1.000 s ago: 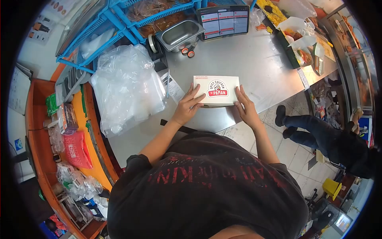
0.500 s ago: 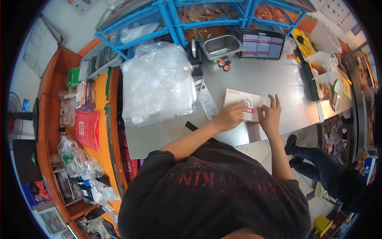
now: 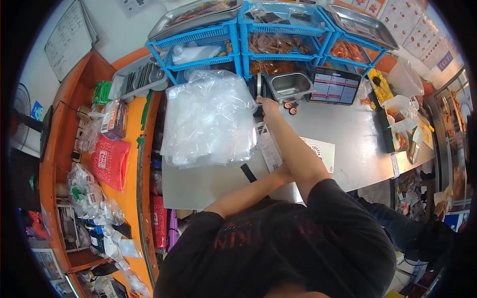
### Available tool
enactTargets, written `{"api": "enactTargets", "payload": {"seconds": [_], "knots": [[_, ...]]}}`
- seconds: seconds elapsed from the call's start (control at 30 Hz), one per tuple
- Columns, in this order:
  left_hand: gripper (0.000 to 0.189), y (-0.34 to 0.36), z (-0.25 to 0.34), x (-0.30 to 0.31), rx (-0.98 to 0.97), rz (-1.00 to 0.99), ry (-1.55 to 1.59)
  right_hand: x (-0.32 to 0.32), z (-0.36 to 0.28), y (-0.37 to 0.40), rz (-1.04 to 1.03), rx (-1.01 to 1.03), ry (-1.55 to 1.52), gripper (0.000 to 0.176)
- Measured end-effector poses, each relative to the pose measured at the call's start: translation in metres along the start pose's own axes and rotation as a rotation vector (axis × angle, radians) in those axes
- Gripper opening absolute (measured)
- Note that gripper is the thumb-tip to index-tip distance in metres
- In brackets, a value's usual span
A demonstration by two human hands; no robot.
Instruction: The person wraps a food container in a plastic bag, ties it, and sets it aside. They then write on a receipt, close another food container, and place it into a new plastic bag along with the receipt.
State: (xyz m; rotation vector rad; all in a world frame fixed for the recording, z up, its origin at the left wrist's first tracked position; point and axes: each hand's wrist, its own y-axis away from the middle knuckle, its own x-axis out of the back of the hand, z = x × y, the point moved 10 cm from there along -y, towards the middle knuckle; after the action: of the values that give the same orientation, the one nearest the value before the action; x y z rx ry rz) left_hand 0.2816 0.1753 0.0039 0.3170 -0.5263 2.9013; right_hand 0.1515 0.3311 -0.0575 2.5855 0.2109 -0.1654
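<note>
A white box with a round chicken logo (image 3: 323, 151) lies on the steel table (image 3: 348, 124), partly covered by my right forearm. My right hand (image 3: 269, 108) is stretched forward to a black holder with a roll (image 3: 259, 85), its fingers closed at the near end; what they grip is too small to make out. Under my right forearm, beside the box's left part, is my left hand (image 3: 285, 174), with its fingers hidden. Printed paper slips (image 3: 270, 148) lie left of the forearm.
Clear plastic bags (image 3: 208, 119) are stacked on the left. Behind stand a metal pan (image 3: 290, 85), orange-handled scissors (image 3: 292, 108), a tablet (image 3: 334, 84) and blue racks (image 3: 243, 44). A black strip (image 3: 248, 173) lies near the front edge. Another person's dark-clothed leg (image 3: 397, 218) shows at the right.
My right hand has left the box and reached forward and left to the black holder, crossing over my left hand. The camera view has shifted, showing more of the racks.
</note>
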Motion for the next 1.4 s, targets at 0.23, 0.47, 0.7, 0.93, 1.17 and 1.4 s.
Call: {"api": "enactTargets", "payload": {"seconds": [0.23,0.47,0.7,0.93,1.17,1.4], "knots": [[0.035,0.008,0.011,-0.006,-0.367,-0.037,-0.195,0.002,-0.035,0.062,0.260,0.967,0.712,0.012],[0.032,-0.011,0.051,-0.004,-0.293,-0.081,-0.266,0.063,-0.124,0.151,0.252,1.283,0.667,0.009],[0.018,-0.019,0.051,-0.019,-0.388,-0.174,-0.406,0.272,-0.036,0.211,0.329,0.494,0.416,0.044],[0.024,-0.019,0.060,-0.021,-0.368,-0.184,-0.502,0.253,0.031,0.223,0.382,0.345,0.183,0.085],[0.021,-0.020,0.037,-0.013,-0.258,-0.236,-0.403,0.234,0.015,0.230,0.425,0.666,0.660,0.062],[0.012,0.019,-0.003,0.123,0.135,0.469,-0.647,0.216,-0.021,0.245,0.357,0.935,0.817,0.012]]}}
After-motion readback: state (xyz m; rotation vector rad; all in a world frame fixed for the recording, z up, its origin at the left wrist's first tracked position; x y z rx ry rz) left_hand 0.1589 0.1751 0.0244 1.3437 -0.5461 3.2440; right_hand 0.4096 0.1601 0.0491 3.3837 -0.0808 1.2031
